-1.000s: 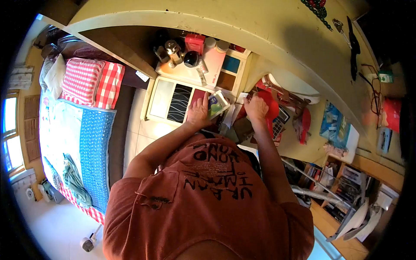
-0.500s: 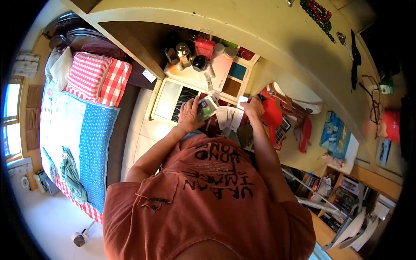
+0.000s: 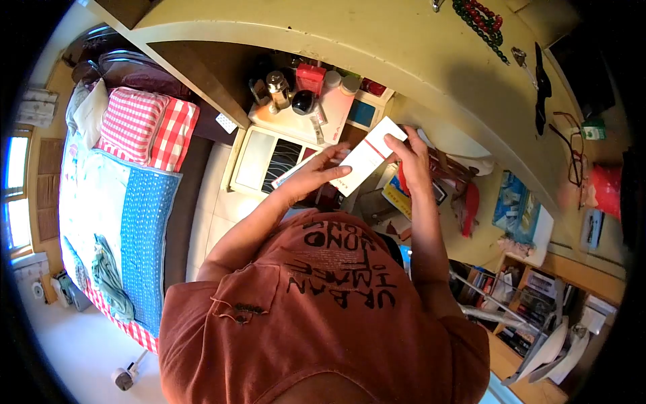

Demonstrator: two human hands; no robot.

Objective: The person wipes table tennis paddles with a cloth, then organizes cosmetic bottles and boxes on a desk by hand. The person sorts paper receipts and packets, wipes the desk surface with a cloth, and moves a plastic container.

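A long white box (image 3: 368, 159) with a red stripe is held slanted above the drawer. My right hand (image 3: 412, 160) grips its upper right end, thumb on top. At the lower left end, the thumb of my left hand (image 3: 314, 174) touches the box. My left hand also holds a thin flat item (image 3: 294, 171), mostly hidden by its fingers. Behind the hands lies the open drawer (image 3: 237, 156) with a patterned black panel (image 3: 282, 159). Bottles and a pink-white box (image 3: 336, 111) sit beyond it.
A yellow shelf edge (image 3: 269, 34) curves across the top. To the right are a red object (image 3: 471, 207), a blue packet (image 3: 509, 202) and a bookshelf (image 3: 536, 296). On the left is a bed (image 3: 145, 249) with a checked pillow (image 3: 132, 124).
My right hand has lifted the white box up and left towards my left hand. The green-white packet by my left hand no longer shows. A yellow item now shows below my right hand.
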